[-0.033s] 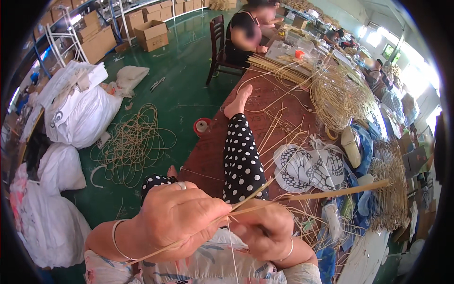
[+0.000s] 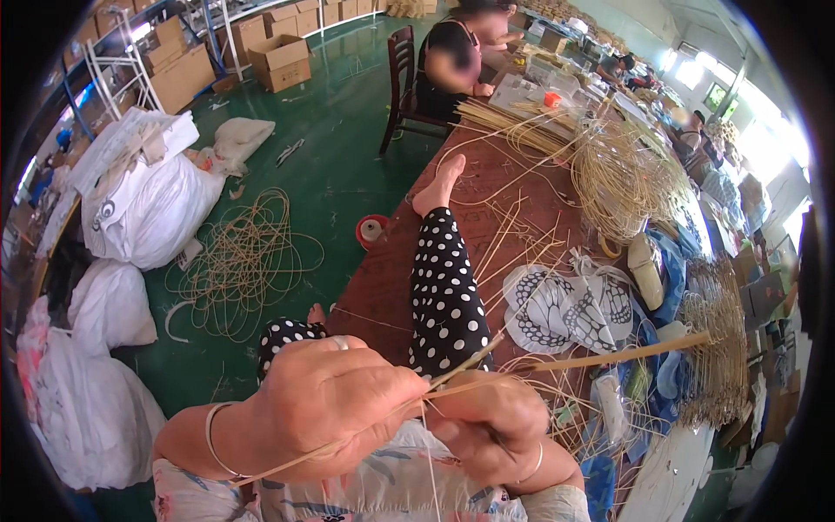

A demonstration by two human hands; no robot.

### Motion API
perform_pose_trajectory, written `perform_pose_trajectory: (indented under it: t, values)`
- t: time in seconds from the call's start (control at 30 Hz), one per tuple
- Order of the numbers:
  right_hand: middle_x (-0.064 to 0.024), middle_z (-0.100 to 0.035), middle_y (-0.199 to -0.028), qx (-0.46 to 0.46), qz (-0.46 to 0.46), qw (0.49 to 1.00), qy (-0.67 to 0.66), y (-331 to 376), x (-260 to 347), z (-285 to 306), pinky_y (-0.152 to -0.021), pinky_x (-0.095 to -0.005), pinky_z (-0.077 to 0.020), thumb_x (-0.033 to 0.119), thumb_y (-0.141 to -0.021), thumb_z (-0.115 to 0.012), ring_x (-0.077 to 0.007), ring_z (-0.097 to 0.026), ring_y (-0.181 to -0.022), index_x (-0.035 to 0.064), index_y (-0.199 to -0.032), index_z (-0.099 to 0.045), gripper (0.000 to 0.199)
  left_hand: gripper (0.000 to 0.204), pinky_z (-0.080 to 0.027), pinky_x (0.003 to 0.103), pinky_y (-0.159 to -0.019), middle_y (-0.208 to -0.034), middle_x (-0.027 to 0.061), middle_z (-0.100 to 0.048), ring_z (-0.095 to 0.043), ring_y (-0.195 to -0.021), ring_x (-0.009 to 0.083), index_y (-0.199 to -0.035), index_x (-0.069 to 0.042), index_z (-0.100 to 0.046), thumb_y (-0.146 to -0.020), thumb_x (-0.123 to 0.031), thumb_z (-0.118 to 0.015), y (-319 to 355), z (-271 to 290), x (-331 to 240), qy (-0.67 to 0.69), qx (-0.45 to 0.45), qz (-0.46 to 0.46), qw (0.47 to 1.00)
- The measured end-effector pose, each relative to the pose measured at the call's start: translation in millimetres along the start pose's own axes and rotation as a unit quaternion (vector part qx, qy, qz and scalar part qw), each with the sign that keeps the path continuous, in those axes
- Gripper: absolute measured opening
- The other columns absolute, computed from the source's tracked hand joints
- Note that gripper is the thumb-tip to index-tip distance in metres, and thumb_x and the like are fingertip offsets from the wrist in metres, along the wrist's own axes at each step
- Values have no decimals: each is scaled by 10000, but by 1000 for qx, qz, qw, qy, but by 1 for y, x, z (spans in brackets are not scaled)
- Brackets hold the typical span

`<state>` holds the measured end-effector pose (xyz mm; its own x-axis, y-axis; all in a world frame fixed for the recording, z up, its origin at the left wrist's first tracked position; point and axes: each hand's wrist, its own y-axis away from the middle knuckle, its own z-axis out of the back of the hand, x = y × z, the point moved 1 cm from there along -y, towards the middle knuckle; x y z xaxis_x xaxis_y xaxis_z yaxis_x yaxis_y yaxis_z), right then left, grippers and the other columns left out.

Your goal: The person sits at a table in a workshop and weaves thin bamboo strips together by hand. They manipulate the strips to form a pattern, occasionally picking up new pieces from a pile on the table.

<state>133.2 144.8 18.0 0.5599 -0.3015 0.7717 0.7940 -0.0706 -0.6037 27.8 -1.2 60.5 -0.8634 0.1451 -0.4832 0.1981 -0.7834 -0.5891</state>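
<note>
My left hand and my right hand are close together low in the view, both closed on thin pale cane strips that cross between them. A strip trails down-left under my left wrist, which wears a thin bangle. One longer flat cane stick runs from my hands out to the right. My leg in black polka-dot trousers lies stretched along the brown table, bare foot at its far end.
Loose cane strips and a tangled cane bundle lie on the table, with a black-and-white patterned cloth near my leg. On the green floor are a cane coil, white sacks, a red tape roll and cardboard boxes. Another person sits at the far end.
</note>
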Motion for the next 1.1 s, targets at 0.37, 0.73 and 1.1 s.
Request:
perform_pose_trajectory:
  t: [0.37,0.73,1.1]
  values:
    - [-160,-623,-730,-218,81,889,-393,6,-11,42,-446,-267,-435,162,-787,-613,-205,-578,-537,-65,-831,-606,231,132,-448,313,-505,-672,99,-590,-580,-578,241,-844,-15,-586,-743,-72,-649,3,0,11,221,97,84,967]
    - [-99,-621,-805,154,-235,808,-518,-15,-53,15,-552,-208,-442,103,-717,-696,-108,-575,-664,-86,-1044,-535,411,110,-436,259,-482,-650,83,-611,-580,-546,180,-761,-5,-620,-707,-67,-691,5,-8,17,323,103,137,931]
    - [-50,-565,-641,87,-246,837,-481,-19,-58,2,-503,-210,-399,31,-721,-654,-102,-514,-565,-16,-720,-581,87,141,-426,230,-482,-619,57,-586,-562,-525,139,-760,-21,-606,-709,-110,-704,1,-9,16,275,98,187,938]
